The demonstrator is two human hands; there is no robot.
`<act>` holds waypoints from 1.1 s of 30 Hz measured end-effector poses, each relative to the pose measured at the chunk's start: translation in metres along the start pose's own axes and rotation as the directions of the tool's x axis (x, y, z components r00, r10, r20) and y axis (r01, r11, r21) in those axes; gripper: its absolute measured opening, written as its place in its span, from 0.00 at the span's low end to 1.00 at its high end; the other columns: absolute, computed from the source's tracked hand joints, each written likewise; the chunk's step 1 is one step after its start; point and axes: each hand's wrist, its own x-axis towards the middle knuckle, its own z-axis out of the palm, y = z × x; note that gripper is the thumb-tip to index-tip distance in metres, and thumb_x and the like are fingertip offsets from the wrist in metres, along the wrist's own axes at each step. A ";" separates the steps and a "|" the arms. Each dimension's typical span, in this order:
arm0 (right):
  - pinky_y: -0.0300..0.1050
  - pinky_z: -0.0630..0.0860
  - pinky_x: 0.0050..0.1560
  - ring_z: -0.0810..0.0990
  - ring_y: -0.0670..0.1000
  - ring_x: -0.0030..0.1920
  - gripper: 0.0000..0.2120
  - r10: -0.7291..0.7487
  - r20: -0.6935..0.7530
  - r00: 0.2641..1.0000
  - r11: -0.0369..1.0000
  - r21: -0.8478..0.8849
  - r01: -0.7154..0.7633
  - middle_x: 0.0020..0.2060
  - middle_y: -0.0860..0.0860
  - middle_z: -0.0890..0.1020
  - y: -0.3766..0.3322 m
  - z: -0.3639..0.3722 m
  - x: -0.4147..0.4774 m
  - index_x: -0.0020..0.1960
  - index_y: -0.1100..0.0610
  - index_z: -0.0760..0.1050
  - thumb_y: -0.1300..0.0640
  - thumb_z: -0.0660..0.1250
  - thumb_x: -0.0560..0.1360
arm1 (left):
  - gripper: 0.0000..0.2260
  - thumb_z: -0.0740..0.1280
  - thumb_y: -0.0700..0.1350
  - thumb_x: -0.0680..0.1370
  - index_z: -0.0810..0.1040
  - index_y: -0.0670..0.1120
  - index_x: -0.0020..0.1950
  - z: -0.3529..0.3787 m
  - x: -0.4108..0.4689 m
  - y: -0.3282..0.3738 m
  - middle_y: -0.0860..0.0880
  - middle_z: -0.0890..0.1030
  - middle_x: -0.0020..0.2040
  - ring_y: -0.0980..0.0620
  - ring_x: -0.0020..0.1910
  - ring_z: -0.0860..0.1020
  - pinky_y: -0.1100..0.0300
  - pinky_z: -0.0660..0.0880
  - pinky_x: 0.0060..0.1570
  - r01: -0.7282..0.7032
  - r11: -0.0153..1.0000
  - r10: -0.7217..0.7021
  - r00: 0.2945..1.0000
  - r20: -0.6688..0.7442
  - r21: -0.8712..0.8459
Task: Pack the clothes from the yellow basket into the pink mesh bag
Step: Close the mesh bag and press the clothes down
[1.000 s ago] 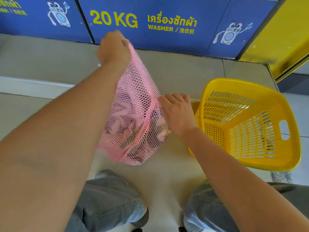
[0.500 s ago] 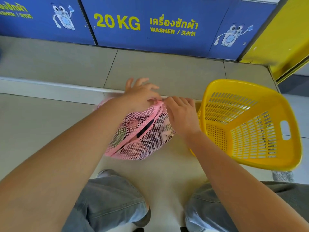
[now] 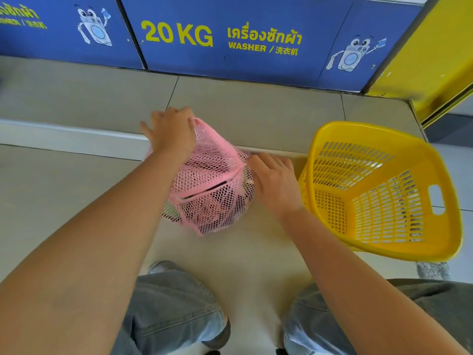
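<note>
Floor: beige tiles (image 3: 256,252) are lying under me, with a raised tiled step (image 3: 76,98) running ahead.
Room: blue washer panels (image 3: 230,39) reading "20 KG WASHER" are standing behind the step.
Left hand: my left hand (image 3: 171,131) is closing on the top of the pink mesh bag (image 3: 210,188), pinching its gathered netting.
Right hand: my right hand (image 3: 273,180) is pressing against the bag's right side, fingers curled; I cannot tell if it is gripping.
Bag: it is sitting on the floor, with clothes (image 3: 217,208) showing through the mesh.
Basket: the yellow basket (image 3: 384,190) is tilting just right of my right hand, showing only bare slats.
</note>
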 end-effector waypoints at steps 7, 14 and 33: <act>0.49 0.72 0.46 0.81 0.56 0.45 0.04 0.009 0.025 1.000 0.999 0.041 -0.010 0.45 0.52 0.82 -0.001 0.001 -0.003 0.50 0.57 0.78 0.62 0.65 0.77 | 0.16 0.64 0.54 0.81 0.74 0.63 0.68 0.016 -0.032 0.010 0.50 0.69 0.75 0.43 0.75 0.64 0.40 0.57 0.75 -0.580 0.804 0.591 0.750 0.297 -0.136; 0.50 0.73 0.47 0.82 0.55 0.44 0.06 0.049 -0.012 0.999 0.995 0.083 -0.048 0.43 0.51 0.83 -0.006 -0.002 -0.002 0.47 0.58 0.78 0.59 0.63 0.79 | 0.27 0.52 0.63 0.83 0.72 0.44 0.35 0.008 -0.054 0.038 0.49 0.70 0.30 0.35 0.53 0.79 0.47 0.72 0.56 -0.002 0.965 0.136 0.858 0.495 -0.262; 0.55 0.63 0.60 0.69 0.54 0.66 0.10 0.091 0.370 0.925 0.965 0.196 -0.173 0.64 0.47 0.74 0.007 0.025 0.030 0.58 0.48 0.77 0.55 0.63 0.78 | 0.08 0.68 0.49 0.80 0.80 0.45 0.51 0.011 -0.057 0.023 0.55 0.76 0.40 0.47 0.45 0.76 0.58 0.70 0.43 -0.068 0.896 0.296 0.828 0.476 -0.439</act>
